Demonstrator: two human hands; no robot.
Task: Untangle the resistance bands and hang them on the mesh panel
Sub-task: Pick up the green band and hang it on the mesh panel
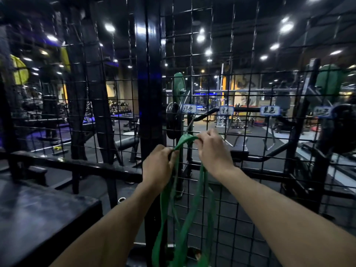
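Green resistance bands (201, 186) hang in long loops in front of the black mesh panel (248, 170). My left hand (157, 166) grips the bands near their top, fingers curled round them. My right hand (212, 149) pinches the upper loop of the band (185, 139) and holds it arched just below a metal hook (191, 122) on the mesh. That hook hangs under the leftmost white label (189, 108). The lower ends of the bands run out of view at the bottom.
Three more labels (269, 110) sit in a row on the mesh to the right. A thick black post (149, 93) stands left of the panel. A dark platform (42, 214) lies at the lower left. Gym racks and weight plates show behind the mesh.
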